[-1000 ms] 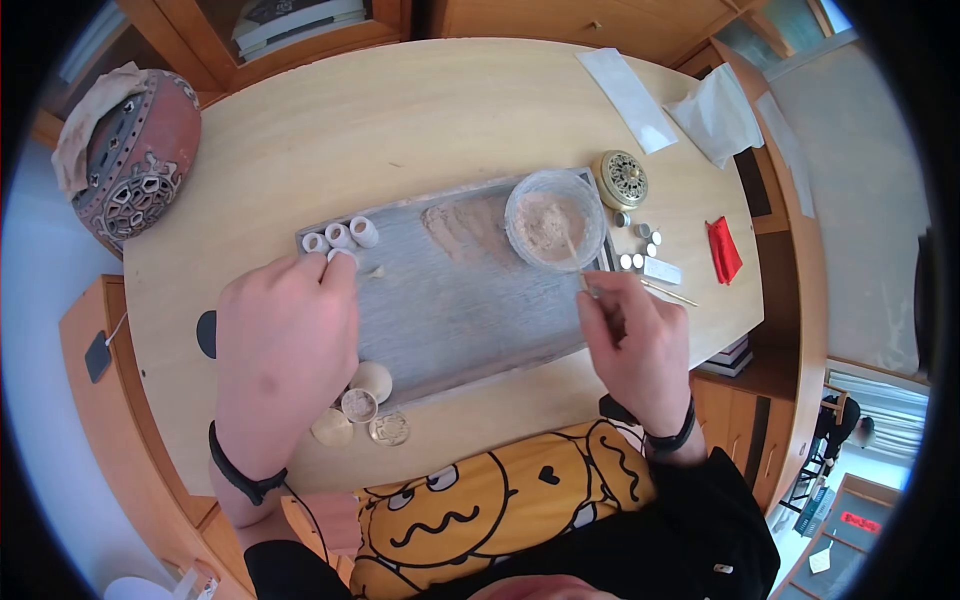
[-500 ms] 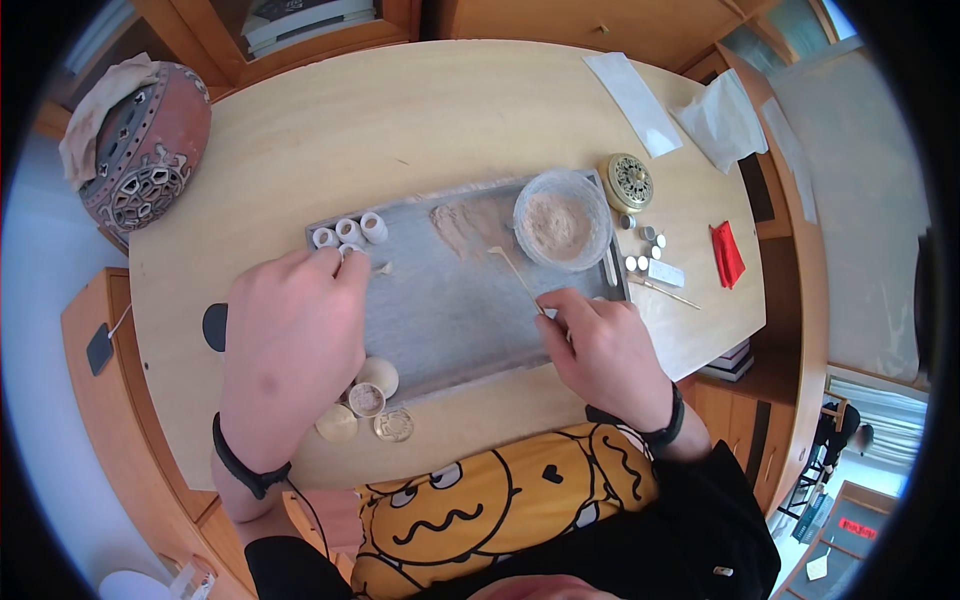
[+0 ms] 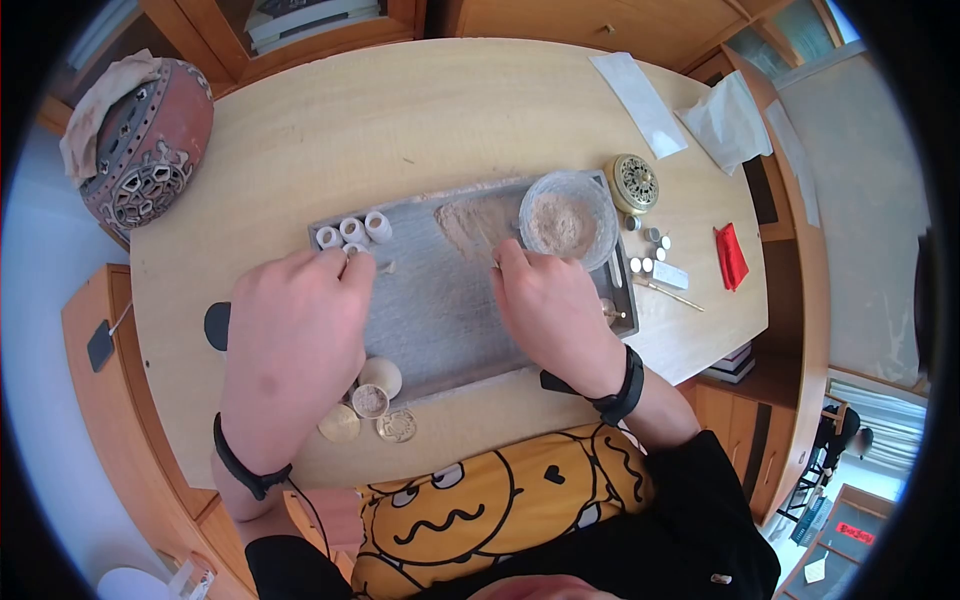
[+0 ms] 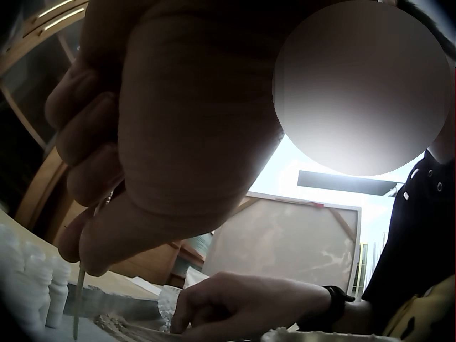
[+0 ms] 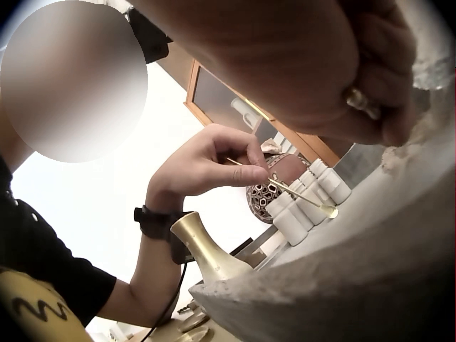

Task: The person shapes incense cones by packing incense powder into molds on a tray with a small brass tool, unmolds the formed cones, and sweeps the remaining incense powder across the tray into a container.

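My left hand (image 3: 300, 345) pinches a thin brass stick with a small spoon-like end (image 5: 331, 211), held low over the grey tray (image 3: 430, 340). Beside its fingertips stand several small white bottles (image 3: 352, 230) at the tray's left end. My right hand (image 3: 550, 310) grips another thin brass stick (image 5: 363, 105). Its fingers are at the pinkish-brown powder heap (image 3: 462, 222) on the tray, with the stick's lower end mostly hidden. Just right of that hand is a clear bowl (image 3: 610, 205) of the same powder.
At the tray's front left edge stand a pale brass vase (image 3: 380, 376), a small cup of powder (image 3: 370, 402) and brass lids (image 3: 397, 425). A brass censer (image 3: 633, 184), small jars (image 3: 654, 236) and a red pouch (image 3: 731, 257) lie to the right. A large reddish pot (image 3: 150, 140) sits far left.
My right hand has taken its brass stick out of the bowl, dipped toward me, then moved left to the powder heap. My left hand has stayed almost still, holding its stick.
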### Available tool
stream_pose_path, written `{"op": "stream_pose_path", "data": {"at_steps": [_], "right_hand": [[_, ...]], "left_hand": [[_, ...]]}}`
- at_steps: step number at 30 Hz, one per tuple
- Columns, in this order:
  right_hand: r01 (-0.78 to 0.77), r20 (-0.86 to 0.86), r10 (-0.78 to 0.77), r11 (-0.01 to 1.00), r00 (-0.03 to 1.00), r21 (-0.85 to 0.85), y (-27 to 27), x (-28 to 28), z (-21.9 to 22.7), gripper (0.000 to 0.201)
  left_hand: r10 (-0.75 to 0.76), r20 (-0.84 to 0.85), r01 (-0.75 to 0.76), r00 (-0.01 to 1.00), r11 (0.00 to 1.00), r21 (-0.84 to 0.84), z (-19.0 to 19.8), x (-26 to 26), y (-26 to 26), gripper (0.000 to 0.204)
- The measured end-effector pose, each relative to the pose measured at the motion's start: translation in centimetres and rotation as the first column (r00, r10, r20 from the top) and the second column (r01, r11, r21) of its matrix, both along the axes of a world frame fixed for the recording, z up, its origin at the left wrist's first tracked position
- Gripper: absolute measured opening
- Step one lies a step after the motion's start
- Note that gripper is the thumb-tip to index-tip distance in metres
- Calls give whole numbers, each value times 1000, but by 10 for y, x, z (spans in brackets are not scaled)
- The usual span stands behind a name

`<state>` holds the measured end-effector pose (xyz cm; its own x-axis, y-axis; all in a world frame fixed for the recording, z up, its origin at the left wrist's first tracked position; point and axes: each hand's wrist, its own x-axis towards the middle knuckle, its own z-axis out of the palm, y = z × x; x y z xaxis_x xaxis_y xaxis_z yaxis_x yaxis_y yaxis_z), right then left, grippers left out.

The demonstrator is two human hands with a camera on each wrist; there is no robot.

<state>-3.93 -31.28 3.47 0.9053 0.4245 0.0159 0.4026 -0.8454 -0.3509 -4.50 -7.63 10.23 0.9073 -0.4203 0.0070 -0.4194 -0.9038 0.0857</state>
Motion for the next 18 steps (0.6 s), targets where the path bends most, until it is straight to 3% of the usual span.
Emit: {"op": "stream_pose_path", "data": {"at_steps": [11, 18], "right_hand": [[40, 28, -42, 997, 999, 71, -8, -16, 11, 13], [94, 128, -108, 989, 986, 110, -34, -37, 50, 12]], "left_hand": [[22, -28, -22, 999, 1000, 8, 0, 1, 0, 13], [20, -26, -20, 999, 1000, 10, 1, 2, -1, 13]]}}
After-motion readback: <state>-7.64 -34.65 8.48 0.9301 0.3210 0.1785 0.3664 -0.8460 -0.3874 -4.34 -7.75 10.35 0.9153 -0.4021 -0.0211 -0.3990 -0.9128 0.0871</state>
